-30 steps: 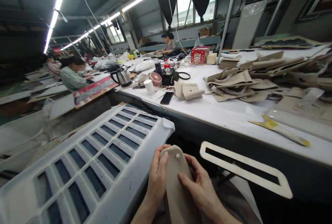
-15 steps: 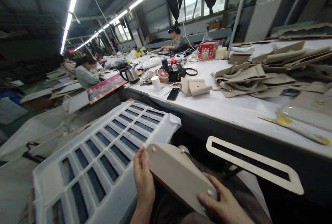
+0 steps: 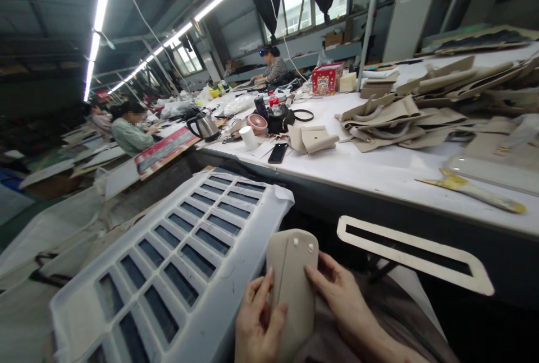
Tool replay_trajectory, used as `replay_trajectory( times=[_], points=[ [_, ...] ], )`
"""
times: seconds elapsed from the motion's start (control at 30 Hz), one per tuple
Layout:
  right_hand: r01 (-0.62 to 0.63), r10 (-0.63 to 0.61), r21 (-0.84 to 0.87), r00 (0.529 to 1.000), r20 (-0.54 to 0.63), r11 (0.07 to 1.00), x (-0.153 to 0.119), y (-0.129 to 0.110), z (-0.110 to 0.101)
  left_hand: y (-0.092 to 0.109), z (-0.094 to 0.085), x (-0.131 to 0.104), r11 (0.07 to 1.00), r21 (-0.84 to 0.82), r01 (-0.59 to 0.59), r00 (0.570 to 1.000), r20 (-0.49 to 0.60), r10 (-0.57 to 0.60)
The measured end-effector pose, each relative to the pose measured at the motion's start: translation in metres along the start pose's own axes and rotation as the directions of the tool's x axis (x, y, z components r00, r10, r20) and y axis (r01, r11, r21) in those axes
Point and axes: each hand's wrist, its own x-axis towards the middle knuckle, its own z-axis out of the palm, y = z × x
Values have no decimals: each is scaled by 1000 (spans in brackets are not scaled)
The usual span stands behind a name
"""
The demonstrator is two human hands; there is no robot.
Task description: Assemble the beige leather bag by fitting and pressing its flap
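Over my lap, a beige leather bag piece (image 3: 300,279) with a rounded top end stands tilted up between my hands. Two small white-covered studs (image 3: 310,247) sit near that end, and a seam or fold runs lengthwise down its left part. My left hand (image 3: 257,318) is closed on the left edge, thumb and fingertips against the leather. Along the opposite edge, my right hand (image 3: 339,290) grips it with the thumb on the face. The lower end of the piece is partly hidden by my left hand and the frame's edge.
A white slotted rack (image 3: 168,256) stands at my left. A pale slotted frame (image 3: 415,248) juts out at right below the white worktable (image 3: 362,169). On the table are stacked beige leather pieces (image 3: 391,122), a phone (image 3: 278,153) and a kettle (image 3: 206,126). Co-workers sit farther off.
The bag piece has turned from a slanted, lengthwise view to an upright one, its studded end now facing up. My left hand has moved lower, and my right hand has moved up along the edge.
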Motion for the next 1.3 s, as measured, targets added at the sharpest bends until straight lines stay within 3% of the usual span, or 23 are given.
replay_trajectory(
  times=[0.13,0.33,0.43,0.67,0.77,0.87,0.97,1.07,1.2,1.3],
  points=[
    [13,-10,-94,999,36,995,0,4,11,7,7,21,998,-7,-57,994,-97,56],
    [143,-161,-383,987,-13,912,10,-18,32,34,11,41,992,-93,-90,983,-167,73],
    [147,-159,-378,987,-1,914,17,-23,36,36,19,44,986,-153,-60,977,-211,26],
    [171,-178,-380,984,16,909,23,-21,34,24,29,49,904,-415,101,969,-163,-183],
    [146,-128,-376,989,72,915,19,-20,33,31,23,66,891,-454,3,974,-202,-106],
    [138,-91,-425,988,129,894,16,-23,28,38,16,85,872,-479,-100,993,-106,55],
    [192,-95,-538,975,203,821,20,-29,20,37,14,90,848,-523,-87,996,-34,81],
    [405,-219,-660,911,349,633,28,-34,15,31,16,85,802,-596,-23,999,16,40],
    [661,-448,-673,738,505,331,37,-36,16,29,15,81,777,-630,-16,993,83,89],
    [767,-583,-607,596,552,209,38,-38,20,34,12,84,718,-696,-9,987,109,118]
  ],
)
